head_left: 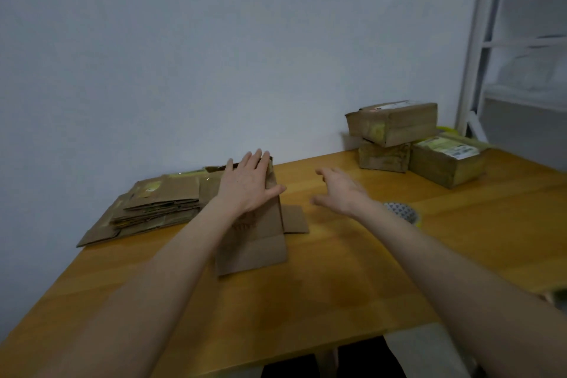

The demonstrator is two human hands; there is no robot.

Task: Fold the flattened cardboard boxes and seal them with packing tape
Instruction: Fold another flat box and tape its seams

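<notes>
A flattened brown cardboard box [257, 242] lies in the middle of the wooden table [337, 285], one flap sticking out to its right. My left hand [245, 184] rests flat on its far end, fingers straight. Just right of the box my right hand [340, 190] hovers above the table, fingers relaxed, holding nothing. A stack of several flattened boxes [153, 209] sits at the left by the wall. A roll of packing tape [402, 212] lies partly hidden behind my right forearm.
Three folded, sealed boxes stand at the back right: one [392, 123] on top of a smaller one [383, 156], another [448, 159] beside them. A white shelf frame [478, 55] rises past the table's right end. The grey wall [184, 55] runs behind the table.
</notes>
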